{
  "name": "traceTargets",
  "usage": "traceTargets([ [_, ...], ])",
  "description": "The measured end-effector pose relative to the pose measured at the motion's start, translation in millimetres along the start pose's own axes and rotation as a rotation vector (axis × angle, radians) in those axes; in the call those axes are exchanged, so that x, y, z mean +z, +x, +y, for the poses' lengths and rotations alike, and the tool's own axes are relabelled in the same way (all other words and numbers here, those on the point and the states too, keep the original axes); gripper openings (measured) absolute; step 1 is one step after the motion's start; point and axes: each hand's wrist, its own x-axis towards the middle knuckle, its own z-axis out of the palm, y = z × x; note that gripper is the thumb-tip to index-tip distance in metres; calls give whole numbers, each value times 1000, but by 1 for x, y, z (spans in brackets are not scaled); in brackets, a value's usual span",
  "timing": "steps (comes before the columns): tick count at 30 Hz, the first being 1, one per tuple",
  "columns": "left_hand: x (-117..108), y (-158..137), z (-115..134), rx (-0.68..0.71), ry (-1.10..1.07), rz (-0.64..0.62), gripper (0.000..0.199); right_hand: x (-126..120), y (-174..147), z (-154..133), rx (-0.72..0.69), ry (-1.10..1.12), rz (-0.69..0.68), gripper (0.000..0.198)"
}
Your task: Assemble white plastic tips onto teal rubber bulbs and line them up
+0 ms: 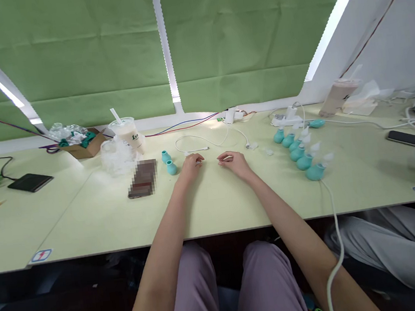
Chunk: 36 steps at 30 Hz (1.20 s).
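Note:
My left hand (pixel 192 164) rests over the tabletop with its fingers curled in. A pale speck shows by its fingertips, too small to name. Across a short gap, my right hand (pixel 234 161) has thumb and fingers brought together in a pinch, and what lies between them is hidden. Two small teal bulb-shaped pieces with open necks, one at the back (pixel 166 156) and one in front (pixel 171 168), stand just left of my left hand. Right of my right hand runs a row of several teal bulbs (pixel 298 152), some with clear pointed tips (pixel 315 148).
A dark phone-like slab (pixel 143 178), a plastic bag (pixel 117 156) and a drink cup (pixel 129 134) are on the left. White cables (pixel 205 138) lie behind my hands. Another cup (pixel 338 96) stands far right. A white cord (pixel 337 230) hangs over the table edge. Someone's grey-clothed leg (pixel 400 243) is at right.

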Motion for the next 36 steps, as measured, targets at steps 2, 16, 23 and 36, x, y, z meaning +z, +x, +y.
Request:
traceTargets([
  [2, 2, 0, 4, 35, -25, 14, 22, -1, -1, -1, -15, -26, -19, 17],
  [16, -1, -5, 21, 31, -149, -35, 25, 2, -1, 4, -129, -148, 23, 12],
  [23, -11, -9, 15, 2, 60, -112, 49, 4, 0, 5, -108, -94, -4, 13],
  [36, -17, -9, 5, -9, -170, -238, 34, 0, 3, 19, -175, -156, -1, 19],
])
